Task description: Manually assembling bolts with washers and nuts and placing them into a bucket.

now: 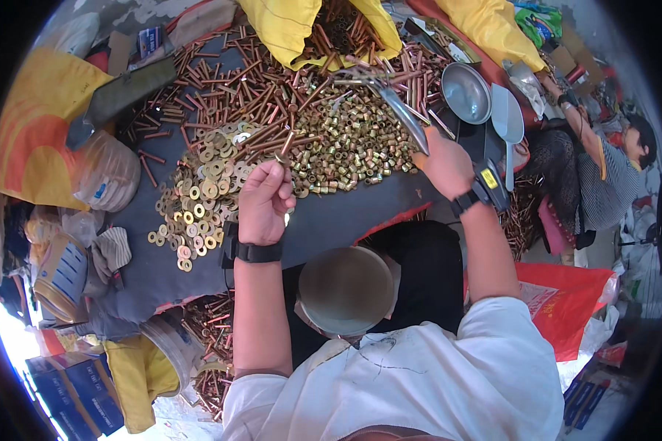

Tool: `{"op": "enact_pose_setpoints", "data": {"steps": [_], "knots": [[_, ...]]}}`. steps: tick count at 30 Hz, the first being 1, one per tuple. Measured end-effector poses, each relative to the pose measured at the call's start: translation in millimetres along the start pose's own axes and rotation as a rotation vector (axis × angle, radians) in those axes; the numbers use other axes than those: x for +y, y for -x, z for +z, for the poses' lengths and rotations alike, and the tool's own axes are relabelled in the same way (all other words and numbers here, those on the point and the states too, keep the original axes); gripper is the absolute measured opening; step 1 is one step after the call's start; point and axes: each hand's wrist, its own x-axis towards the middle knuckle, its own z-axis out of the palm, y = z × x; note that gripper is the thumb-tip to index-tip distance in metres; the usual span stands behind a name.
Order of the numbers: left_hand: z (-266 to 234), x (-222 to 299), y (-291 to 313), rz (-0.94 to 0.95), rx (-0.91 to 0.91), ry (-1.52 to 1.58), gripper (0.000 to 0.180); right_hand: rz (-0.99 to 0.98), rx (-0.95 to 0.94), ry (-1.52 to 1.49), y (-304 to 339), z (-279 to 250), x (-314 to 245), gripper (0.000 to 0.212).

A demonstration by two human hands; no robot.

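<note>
Between the thumb and fingers of my left hand [267, 198], a copper-coloured bolt [287, 141] points up and away from me. My right hand [446, 167] is closed on a long, shiny metal tool [403, 116] that reaches over the pile; its blurred far end hides its kind. Small brass-coloured sleeves [360, 143] lie heaped between my hands. Flat washers [212, 184] spread out to the left of my left hand. Behind both heaps is a wide pile of long copper-coloured bolts [224, 95].
A round metal bowl [346, 290] sits at my lap. Right of the pile are a metal dish [465, 92] and a grey scoop [507, 117]. A yellow bag [283, 29] of bolts stands at the back. Plastic tubs [107, 173] line the left. Another person [607, 169] sits at right.
</note>
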Motion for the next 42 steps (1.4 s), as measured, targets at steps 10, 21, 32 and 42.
{"op": "enact_pose_setpoints", "data": {"steps": [10, 21, 32, 42], "knots": [[1, 0, 1, -0.002, 0.049, -0.012, 0.009, 0.023, 0.260, -0.050, -138, 14, -43, 0.039], [0, 5, -2, -0.078, 0.100, -0.027, 0.010, -0.099, 0.313, 0.187, -326, 46, -115, 0.042], [10, -4, -3, -0.090, 0.068, -0.073, 0.009, -0.251, 0.504, 0.049, -230, 38, -56, 0.044], [7, -3, -2, -0.051, 0.054, 0.016, 0.008, -0.112, -0.089, 0.109, -136, -22, -10, 0.031]]}}
